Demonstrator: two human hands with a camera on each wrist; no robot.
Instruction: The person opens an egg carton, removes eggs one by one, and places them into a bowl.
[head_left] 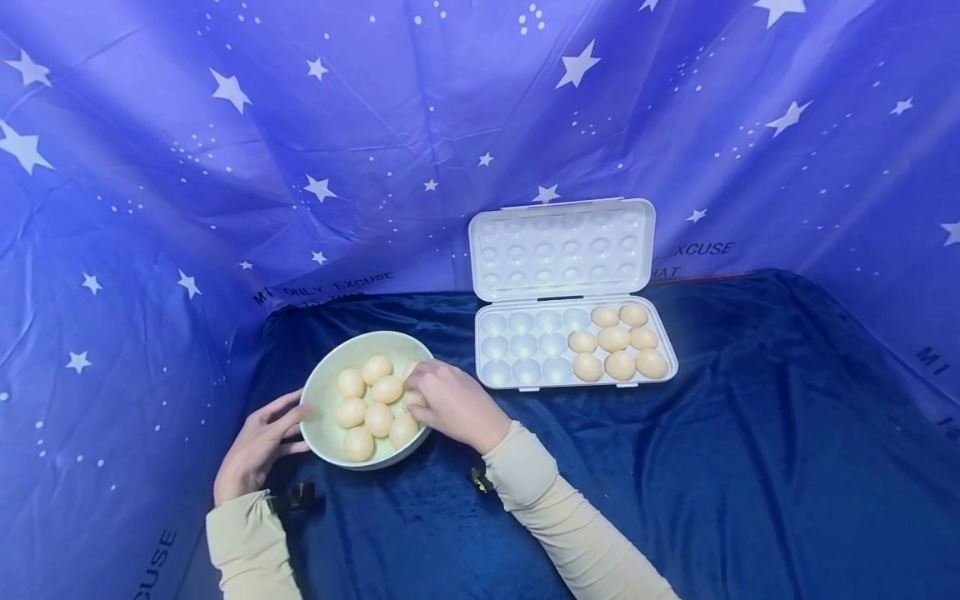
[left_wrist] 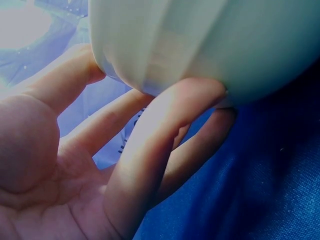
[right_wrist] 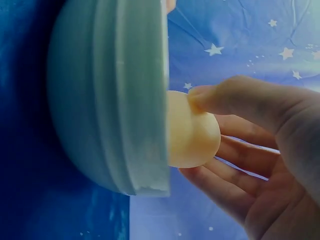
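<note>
A pale green bowl [head_left: 322, 442] with several light-brown eggs [head_left: 379, 419] in it stands on the blue cloth. My left hand [head_left: 258, 442] holds the bowl's left side, thumb at the rim; in the left wrist view its fingers [left_wrist: 150, 145] touch the ribbed outer wall. At the bowl's right rim, my right hand [head_left: 453, 400] grips an egg [right_wrist: 195, 135], with the thumb on one side and fingers on the other. The bowl wall hides part of that egg in the right wrist view.
Behind and right of the bowl lies an open white egg carton [head_left: 525, 387], its lid [head_left: 558, 287] standing up. Several eggs [head_left: 619, 365] fill the right part of its cups; the left cups hold none. A starry blue curtain [head_left: 420, 125] hangs behind the cloth-covered table [head_left: 735, 467].
</note>
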